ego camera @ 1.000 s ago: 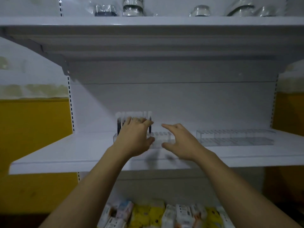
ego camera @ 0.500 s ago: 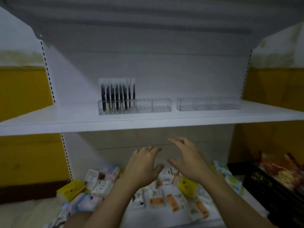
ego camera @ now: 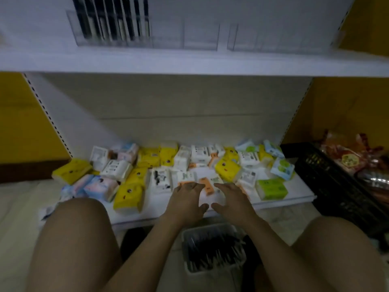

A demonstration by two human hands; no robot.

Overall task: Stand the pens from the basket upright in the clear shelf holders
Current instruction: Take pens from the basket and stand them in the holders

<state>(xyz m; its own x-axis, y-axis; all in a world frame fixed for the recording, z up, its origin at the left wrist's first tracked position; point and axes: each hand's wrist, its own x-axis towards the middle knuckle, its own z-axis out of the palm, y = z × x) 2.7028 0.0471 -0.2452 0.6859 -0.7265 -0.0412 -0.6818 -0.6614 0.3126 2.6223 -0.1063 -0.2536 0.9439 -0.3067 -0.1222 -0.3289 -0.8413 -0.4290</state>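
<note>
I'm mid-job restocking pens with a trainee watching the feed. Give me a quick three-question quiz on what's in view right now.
1. True or false: the left hand and the right hand each grip something.
2. Which clear holder has upright pens in it? A. left B. right C. both
3. Fill in: the loose pens lie in the ____ between the person's knees.
Key: 1. False, both are open and empty. 2. A, the left holder; the right holder looks empty. 3. basket.
</note>
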